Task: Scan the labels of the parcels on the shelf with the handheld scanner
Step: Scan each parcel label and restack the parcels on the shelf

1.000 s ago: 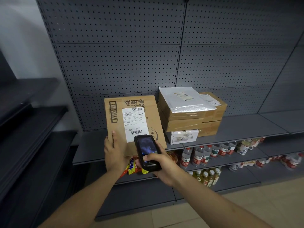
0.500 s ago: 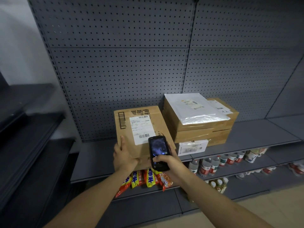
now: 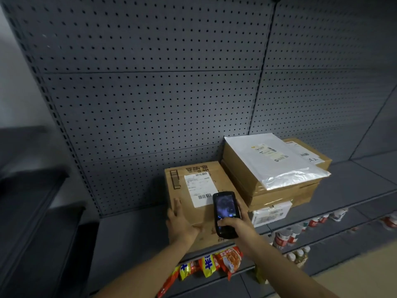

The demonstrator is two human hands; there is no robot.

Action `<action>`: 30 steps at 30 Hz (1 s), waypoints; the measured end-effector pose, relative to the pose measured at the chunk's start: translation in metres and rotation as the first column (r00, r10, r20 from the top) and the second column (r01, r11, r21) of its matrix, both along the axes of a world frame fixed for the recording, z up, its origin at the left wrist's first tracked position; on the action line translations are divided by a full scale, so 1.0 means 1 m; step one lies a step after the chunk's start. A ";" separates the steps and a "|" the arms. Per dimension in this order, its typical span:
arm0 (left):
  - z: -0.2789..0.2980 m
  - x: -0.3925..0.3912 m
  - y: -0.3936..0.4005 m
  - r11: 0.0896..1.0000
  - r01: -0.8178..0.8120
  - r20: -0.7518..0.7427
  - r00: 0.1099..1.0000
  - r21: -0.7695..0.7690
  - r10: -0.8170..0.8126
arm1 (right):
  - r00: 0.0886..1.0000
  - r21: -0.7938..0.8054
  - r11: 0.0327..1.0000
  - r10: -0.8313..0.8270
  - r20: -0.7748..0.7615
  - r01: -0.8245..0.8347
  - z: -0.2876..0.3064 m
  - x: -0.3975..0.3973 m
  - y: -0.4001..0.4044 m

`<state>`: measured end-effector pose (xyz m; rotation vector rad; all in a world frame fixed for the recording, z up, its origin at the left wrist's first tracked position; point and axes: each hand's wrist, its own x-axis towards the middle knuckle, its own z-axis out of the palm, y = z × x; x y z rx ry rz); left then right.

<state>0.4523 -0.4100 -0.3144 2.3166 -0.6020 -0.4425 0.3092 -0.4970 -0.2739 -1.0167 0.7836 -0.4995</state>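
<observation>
The brown cardboard box [image 3: 199,203] lies flat on the grey metal shelf [image 3: 133,233], white label [image 3: 198,189] upward. The right hand [image 3: 237,225] grips the black handheld scanner [image 3: 225,214] just right of the barcode; the left hand [image 3: 179,222] rests open, steadying the box.

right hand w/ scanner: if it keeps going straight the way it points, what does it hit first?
Most likely the white shipping label on the leaning cardboard box. The right hand aims the handheld scanner up and forward at it; the scanner's top edge overlaps the label's lower right corner, though the depth gap is unclear.
</observation>
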 end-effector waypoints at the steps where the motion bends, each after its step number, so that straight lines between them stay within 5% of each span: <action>1: -0.002 0.003 -0.003 1.000 0.007 -0.008 1.000 0.001 -0.007 | 1.000 -0.002 1.000 -0.012 -0.008 0.012 -0.002 0.004 -0.002; 22: -0.022 0.019 -0.054 0.996 -0.044 -0.096 0.994 0.075 0.051 | 0.995 0.059 0.998 0.030 -0.098 -0.024 -0.035 0.035 -0.066; 30: -0.031 0.017 -0.052 0.991 -0.011 -0.022 1.000 0.130 0.014 | 0.992 0.066 0.997 0.048 -0.115 -0.041 -0.045 0.048 -0.069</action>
